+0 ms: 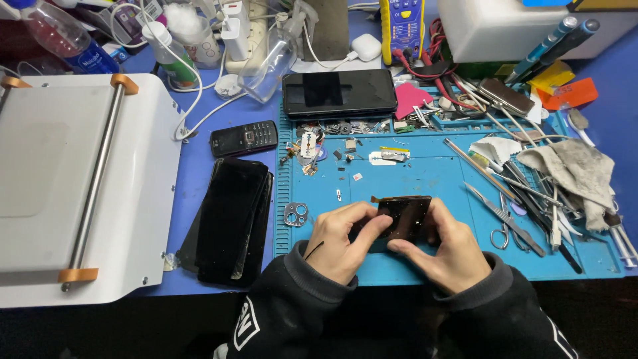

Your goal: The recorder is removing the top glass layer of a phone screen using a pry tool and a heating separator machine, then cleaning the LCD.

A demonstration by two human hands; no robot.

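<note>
black sleeves nearest; left hand (342, 242) and right hand (444, 249) each close their grip on a small dark panel (402, 216), pinched at its edges and raised off the blue mat (425, 173); stacked phones (229, 219) at nine o'clock.

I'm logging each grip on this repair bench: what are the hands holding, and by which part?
Both hands, left hand and right hand, pinch a dark rectangular panel by its left and right edges.

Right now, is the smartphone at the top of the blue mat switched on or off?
It looks off. The smartphone lies flat, face up, and its screen is dark all over, showing only a faint reflection and no lit picture.
</note>
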